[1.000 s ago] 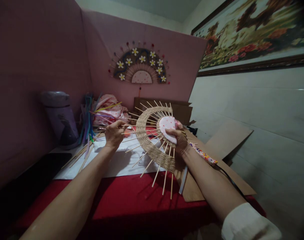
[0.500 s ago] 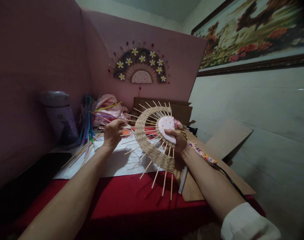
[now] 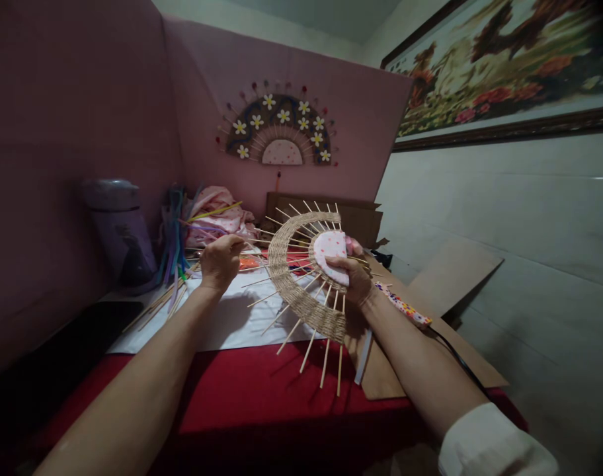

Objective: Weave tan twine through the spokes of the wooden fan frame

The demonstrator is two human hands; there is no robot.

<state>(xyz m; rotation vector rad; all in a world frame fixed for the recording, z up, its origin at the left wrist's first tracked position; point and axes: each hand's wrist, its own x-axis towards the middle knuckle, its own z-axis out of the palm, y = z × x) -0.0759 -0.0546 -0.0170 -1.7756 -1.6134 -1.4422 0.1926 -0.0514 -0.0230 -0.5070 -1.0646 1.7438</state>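
Note:
My right hand (image 3: 352, 279) grips the pink dotted fabric hub (image 3: 330, 249) of a half-round fan frame, held upright above the table. Wooden skewers radiate from the hub through a band of woven jute cord (image 3: 286, 277). My left hand (image 3: 221, 262) is closed in a pinch on the tips of the skewers (image 3: 254, 252) at the frame's left side. Whether a cord end is in those fingers I cannot make out.
A red cloth (image 3: 262, 390) covers the table, with white paper (image 3: 232, 324) and cardboard sheets (image 3: 450, 277) on it. At the back left stand a purple jug (image 3: 117, 228), pipe cleaners (image 3: 174, 238) and pink fabric (image 3: 217, 211). A finished flowered fan (image 3: 280, 132) hangs on the pink board.
My left hand has drifted slightly up and to the left along the skewer tips. The fan frame has risen a little with my right hand.

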